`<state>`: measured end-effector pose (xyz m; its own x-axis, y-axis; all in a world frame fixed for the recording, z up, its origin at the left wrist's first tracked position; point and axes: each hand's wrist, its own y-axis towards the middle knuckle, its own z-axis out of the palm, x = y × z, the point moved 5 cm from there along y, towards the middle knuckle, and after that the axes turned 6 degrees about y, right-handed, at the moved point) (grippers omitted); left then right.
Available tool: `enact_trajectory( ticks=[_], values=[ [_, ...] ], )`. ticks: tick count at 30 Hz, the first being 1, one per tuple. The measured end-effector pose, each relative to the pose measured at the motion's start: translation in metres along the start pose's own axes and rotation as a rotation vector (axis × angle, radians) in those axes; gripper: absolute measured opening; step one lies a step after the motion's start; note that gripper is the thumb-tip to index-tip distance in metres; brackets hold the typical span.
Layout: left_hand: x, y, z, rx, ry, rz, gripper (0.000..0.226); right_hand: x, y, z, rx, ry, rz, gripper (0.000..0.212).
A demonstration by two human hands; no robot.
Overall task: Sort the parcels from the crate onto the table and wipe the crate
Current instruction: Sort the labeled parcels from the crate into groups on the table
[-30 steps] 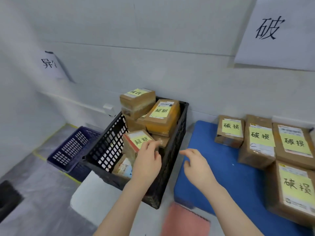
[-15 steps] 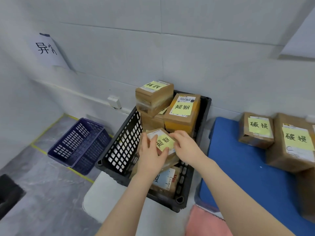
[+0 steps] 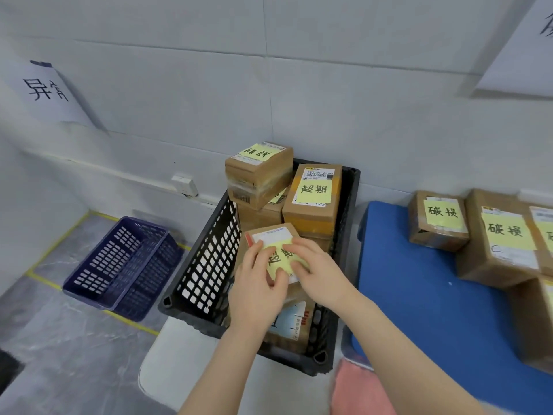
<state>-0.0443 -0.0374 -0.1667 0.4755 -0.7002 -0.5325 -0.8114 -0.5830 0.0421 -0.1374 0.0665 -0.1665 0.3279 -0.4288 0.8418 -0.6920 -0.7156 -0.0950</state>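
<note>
The black crate (image 3: 209, 265) sits in the middle of the frame. Its far end is piled with stacked parcels (image 3: 314, 196) that rise above the rim, each carrying a yellow note. Nearer the camera, a small parcel (image 3: 270, 235) is tipped up out of the crate's near half with its noted face toward the viewer, likely so the label can be read before choosing where it goes.

Both hands are on it. The left hand (image 3: 257, 289) wraps the parcel's left and lower edge, fingers curled, thumb lying on the note. The right hand (image 3: 320, 274) closes over the right side, fingertips pressed on the note. Neither hand is spread wide; they grip the box between them. Another parcel lies beneath, on the crate floor.

At the right of the frame the blue worktop (image 3: 419, 295) carries sorted parcels (image 3: 438, 223) grouped close together under matching notes, which suggests each pile answers to a wall sign. A pink cloth (image 3: 359, 390) lies at the lower edge, probably kept for the wiping. A blue basket (image 3: 119, 265) stands on the floor at the left, below a paper sign (image 3: 45, 91) on the wall.
</note>
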Motion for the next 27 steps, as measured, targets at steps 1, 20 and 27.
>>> enact_trajectory(
  ticks=[1, 20, 27],
  values=[
    [-0.007, -0.003, -0.007, -0.031, 0.004, 0.03, 0.049, 0.005, -0.008, -0.007, -0.043, 0.011, -0.017, 0.039],
    [-0.281, -0.166, -0.007, -0.213, -0.237, 0.547, 0.051, -0.006, -0.285, -0.221, -0.687, 0.084, -0.178, 0.033],
    [-0.36, -0.226, 0.031, -0.138, -0.295, 0.648, 0.05, -0.041, -0.375, -0.279, -0.789, 0.069, -0.159, 0.032]
  ],
)
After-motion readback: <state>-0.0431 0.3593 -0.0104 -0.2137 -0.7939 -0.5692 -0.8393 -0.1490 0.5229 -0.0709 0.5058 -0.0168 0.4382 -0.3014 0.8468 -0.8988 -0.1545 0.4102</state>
